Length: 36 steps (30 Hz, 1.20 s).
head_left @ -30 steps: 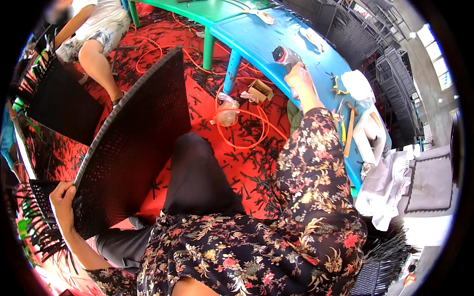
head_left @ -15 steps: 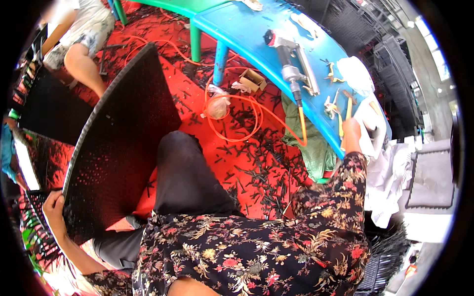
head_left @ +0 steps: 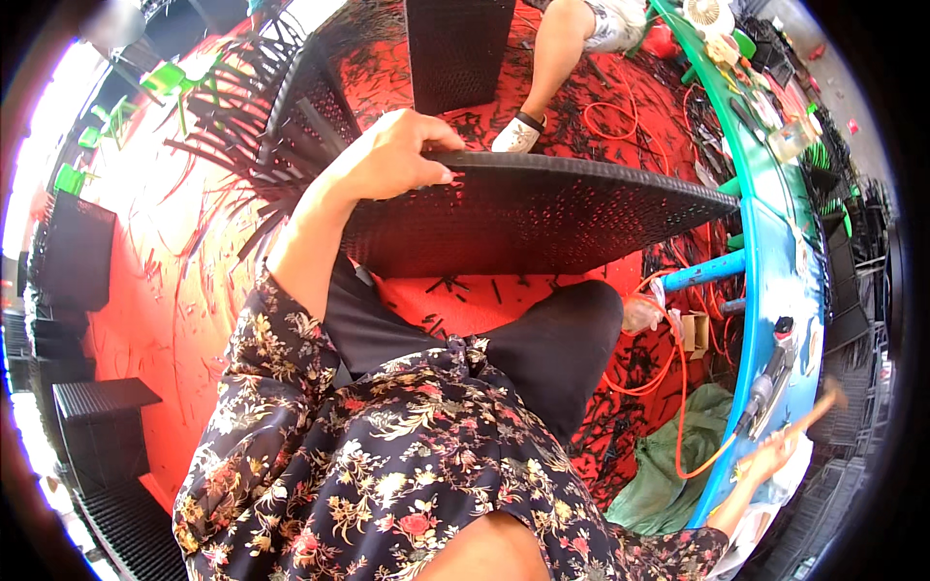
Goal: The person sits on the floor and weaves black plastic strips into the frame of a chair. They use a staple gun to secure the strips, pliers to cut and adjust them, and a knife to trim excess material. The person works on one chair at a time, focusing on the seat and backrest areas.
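A black woven panel (head_left: 523,218) stands on edge across the middle, beyond my knees. My left hand (head_left: 402,155) grips its upper rim near the left end, thumb on the near side and fingers over the top. Loose black strips (head_left: 228,111) fan out beside that hand. Far to the right, my right hand (head_left: 767,459) is closed round the wooden handle of a hammer (head_left: 812,414), raised at the blue table (head_left: 775,261). Close to it on the table lies a pneumatic staple gun (head_left: 765,387) joined to an orange hose (head_left: 682,426).
Black strip offcuts (head_left: 630,426) litter the red floor covering. A green cloth sack (head_left: 668,470) slumps below the table, near a small cardboard box (head_left: 696,332). Another person's leg (head_left: 557,63) and a second black woven panel (head_left: 455,53) are beyond mine. Green chairs (head_left: 170,79) stand far left.
My view has swung left. My right hand has lifted the hammer off the table. My left hand still holds the panel's rim, which now lies crosswise in view.
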Motion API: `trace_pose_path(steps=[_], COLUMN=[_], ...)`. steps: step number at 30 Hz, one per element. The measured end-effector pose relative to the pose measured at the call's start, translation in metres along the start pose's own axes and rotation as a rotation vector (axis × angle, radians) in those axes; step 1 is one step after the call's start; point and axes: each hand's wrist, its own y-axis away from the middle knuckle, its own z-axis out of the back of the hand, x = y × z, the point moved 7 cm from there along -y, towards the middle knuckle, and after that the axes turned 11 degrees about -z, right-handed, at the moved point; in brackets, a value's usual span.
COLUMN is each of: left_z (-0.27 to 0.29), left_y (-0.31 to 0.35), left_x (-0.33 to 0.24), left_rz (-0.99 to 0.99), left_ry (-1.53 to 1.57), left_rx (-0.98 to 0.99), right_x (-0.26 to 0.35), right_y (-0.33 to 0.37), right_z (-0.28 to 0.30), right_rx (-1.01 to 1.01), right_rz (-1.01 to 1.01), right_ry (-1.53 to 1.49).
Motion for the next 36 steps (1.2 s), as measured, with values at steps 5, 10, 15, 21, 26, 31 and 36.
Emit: trace_pose_path(steps=[5, 10, 15, 21, 26, 31, 36], left_z=[-0.005, -0.001, -0.007, -0.004, -0.005, -0.011, -0.018], left_y=[-0.011, -0.019, -0.027, -0.028, -0.026, -0.032, -0.028], left_x=[-0.017, -0.028, -0.036, -0.032, -0.028, -0.031, -0.02], left_rz=[0.032, 0.0, -0.122, -0.042, -0.026, 0.083, -0.05], left_ry=[-0.015, -0.063, -0.055, -0.072, -0.043, -0.032, 0.047], left_rx=[0.009, 0.045, 0.032, -0.022, -0.055, -0.028, -0.126], right_x=[0.183, 0.259, 0.302, 0.296, 0.299, 0.279, 0.179], right_y=[0.234, 0.367, 0.407, 0.419, 0.395, 0.353, 0.251], right_z=[-0.247, -0.34, -0.342, -0.358, -0.342, -0.317, -0.257], right_rx=[0.66, 1.124, 1.151, 1.212, 1.178, 1.006, 0.557], right_rz=[0.211, 0.454, 0.896, 0.938, 0.632, 0.278, 0.052], right_ry=[-0.042, 0.148, 0.199, 0.401, 0.189, -0.215, -0.187])
